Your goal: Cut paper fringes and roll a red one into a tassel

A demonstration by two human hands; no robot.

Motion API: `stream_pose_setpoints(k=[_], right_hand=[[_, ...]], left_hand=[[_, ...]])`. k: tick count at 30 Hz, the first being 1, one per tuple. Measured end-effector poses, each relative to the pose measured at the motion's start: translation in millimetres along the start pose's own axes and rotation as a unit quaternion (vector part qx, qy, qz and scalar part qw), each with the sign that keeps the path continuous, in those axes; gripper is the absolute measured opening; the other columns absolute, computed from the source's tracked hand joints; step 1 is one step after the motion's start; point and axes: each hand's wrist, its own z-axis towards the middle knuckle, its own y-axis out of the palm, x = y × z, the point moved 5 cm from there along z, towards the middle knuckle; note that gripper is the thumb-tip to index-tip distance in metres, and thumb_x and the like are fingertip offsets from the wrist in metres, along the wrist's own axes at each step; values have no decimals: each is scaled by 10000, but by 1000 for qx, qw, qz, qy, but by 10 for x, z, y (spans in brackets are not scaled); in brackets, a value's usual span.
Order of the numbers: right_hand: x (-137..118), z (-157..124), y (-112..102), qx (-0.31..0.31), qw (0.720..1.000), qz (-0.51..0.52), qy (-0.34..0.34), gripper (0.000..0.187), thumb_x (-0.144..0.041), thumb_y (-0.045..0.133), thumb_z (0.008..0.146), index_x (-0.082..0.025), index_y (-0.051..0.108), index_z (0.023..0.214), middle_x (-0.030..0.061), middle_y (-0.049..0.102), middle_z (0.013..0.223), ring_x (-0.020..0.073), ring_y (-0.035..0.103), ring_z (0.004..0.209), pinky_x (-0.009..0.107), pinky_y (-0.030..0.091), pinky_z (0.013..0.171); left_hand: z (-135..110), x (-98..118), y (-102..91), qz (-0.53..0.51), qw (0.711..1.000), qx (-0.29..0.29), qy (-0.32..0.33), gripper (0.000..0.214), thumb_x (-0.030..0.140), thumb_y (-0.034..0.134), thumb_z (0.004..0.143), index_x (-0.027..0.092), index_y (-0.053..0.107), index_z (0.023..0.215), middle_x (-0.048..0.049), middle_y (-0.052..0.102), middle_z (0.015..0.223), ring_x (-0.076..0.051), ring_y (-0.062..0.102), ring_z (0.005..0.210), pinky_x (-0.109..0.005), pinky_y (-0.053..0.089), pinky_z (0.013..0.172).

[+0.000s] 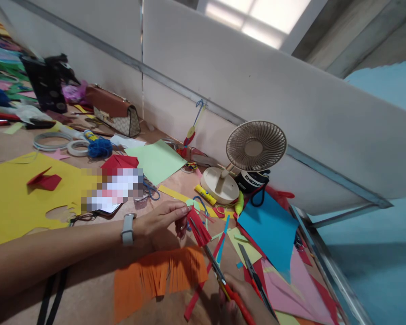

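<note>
My left hand, with a watch on its wrist, pinches the upper end of a red paper tassel with strips cut into it and a pale green piece at its top. My right hand is closed round a pair of scissors with red and yellow handles. The scissor blades point up at the tassel's lower end and overlap its strips. Beneath lies orange fringed paper. A craft knife rests to the right of the scissors.
A small beige fan stands by the white wall panel, with a yellow glue stick at its base. Blue paper and pink paper lie right. A phone, yellow paper, tape rolls and a handbag are left.
</note>
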Motion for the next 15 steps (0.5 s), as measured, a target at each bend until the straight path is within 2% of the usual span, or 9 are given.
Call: stream_pose_setpoints(k=[4, 15], right_hand=[[-12, -13, -9, 13, 1000, -4, 12, 261, -326, 533, 929, -169, 579, 1132, 69, 604, 1134, 185, 615, 932, 375, 531, 799], [-10, -4, -7, 23, 1000, -11, 15, 275, -316, 543, 924, -167, 573, 1153, 71, 593, 1163, 202, 610, 967, 394, 529, 821]], left_hand=[[-18, -22, 25, 1, 1000, 4, -16, 428, 474, 456, 912, 134, 551, 670, -29, 594, 625, -120, 562, 571, -248, 450, 598], [2, -79, -4, 53, 999, -6, -6, 449, 467, 414, 931, 139, 542, 653, -13, 576, 596, -114, 561, 560, -233, 444, 574]])
